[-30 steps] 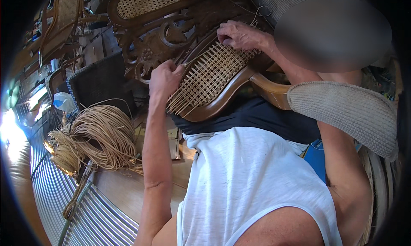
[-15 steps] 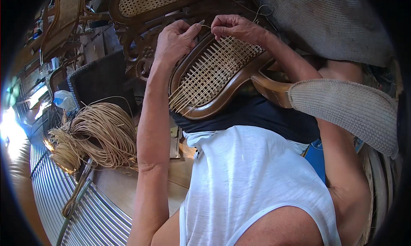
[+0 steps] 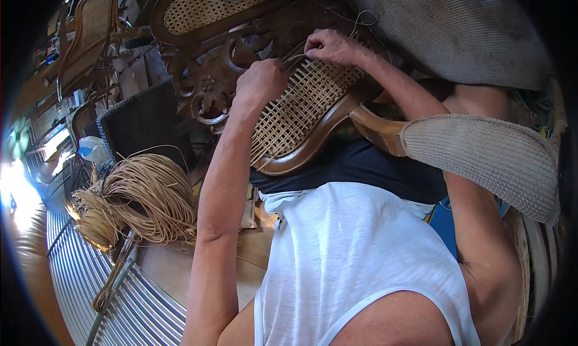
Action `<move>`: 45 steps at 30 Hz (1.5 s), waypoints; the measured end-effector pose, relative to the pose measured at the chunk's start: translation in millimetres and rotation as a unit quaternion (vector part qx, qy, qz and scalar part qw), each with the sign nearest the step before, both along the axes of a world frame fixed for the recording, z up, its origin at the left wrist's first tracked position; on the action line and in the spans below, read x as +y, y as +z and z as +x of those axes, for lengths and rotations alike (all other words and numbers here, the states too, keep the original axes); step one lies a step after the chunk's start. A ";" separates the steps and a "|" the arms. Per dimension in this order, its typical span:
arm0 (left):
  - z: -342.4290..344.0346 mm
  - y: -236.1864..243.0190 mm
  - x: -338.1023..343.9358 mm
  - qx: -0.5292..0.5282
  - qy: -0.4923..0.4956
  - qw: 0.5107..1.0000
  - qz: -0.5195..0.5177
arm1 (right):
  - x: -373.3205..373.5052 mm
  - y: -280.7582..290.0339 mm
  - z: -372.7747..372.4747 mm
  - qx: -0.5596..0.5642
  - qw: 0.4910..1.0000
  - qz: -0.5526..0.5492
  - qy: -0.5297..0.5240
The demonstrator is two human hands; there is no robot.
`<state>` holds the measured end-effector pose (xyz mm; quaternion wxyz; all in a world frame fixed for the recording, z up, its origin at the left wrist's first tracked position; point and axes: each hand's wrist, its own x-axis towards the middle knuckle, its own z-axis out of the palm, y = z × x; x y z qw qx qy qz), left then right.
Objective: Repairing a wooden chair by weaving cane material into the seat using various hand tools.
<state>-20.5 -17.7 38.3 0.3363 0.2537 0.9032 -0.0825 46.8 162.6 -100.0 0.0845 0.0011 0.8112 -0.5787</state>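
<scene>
A half-woven cane panel (image 3: pixel 304 108) fills a curved brown wooden frame (image 3: pixel 289 162) that rests over my lap, with cane ends sticking out at its lower left. My left hand (image 3: pixel 262 81) is closed over the frame's left side; its fingertips are turned away, so what it grips is hidden. At the panel's far edge my right hand (image 3: pixel 334 48) pinches a thin cane strand (image 3: pixel 296 57), part of which shows in the gap between both hands. A loose strand loops up beyond my right wrist.
A big coil of cane (image 3: pixel 150 195) lies at my left beside a ribbed metallic surface (image 3: pixel 135 304). Carved dark wood with a cane oval (image 3: pixel 208 9) stands beyond the panel. Close on my right are a textured padded armrest (image 3: pixel 481 159) and a grey woven sheet (image 3: pixel 451 33).
My left hand has come down and nearer to the panel, its fingers turned out of sight. My right hand has shifted slightly right and down. The view has tilted a little.
</scene>
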 end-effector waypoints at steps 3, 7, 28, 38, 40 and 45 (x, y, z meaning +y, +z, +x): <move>-2.6 -0.9 2.9 -0.014 -0.032 0.999 -0.027 | -0.9 3.0 -1.5 -0.027 0.999 -0.020 -0.006; -10.2 -7.7 13.0 -0.002 -0.063 0.996 -0.070 | -0.9 1.7 -1.1 -0.018 1.000 -0.023 -0.002; -27.4 0.2 70.8 -0.058 -0.217 0.950 -0.218 | 8.0 8.7 -0.1 -0.076 0.991 -0.109 0.030; -37.5 -13.8 52.6 -0.093 -0.162 0.968 -0.170 | 12.8 15.2 -1.8 -0.091 0.990 -0.104 0.025; -38.9 -18.8 55.7 -0.109 -0.172 0.959 -0.199 | 11.8 13.0 -0.4 -0.089 0.991 -0.102 0.026; -31.0 -4.5 73.5 -0.112 -0.165 0.950 -0.242 | 12.2 4.6 0.3 -0.064 0.993 -0.097 0.026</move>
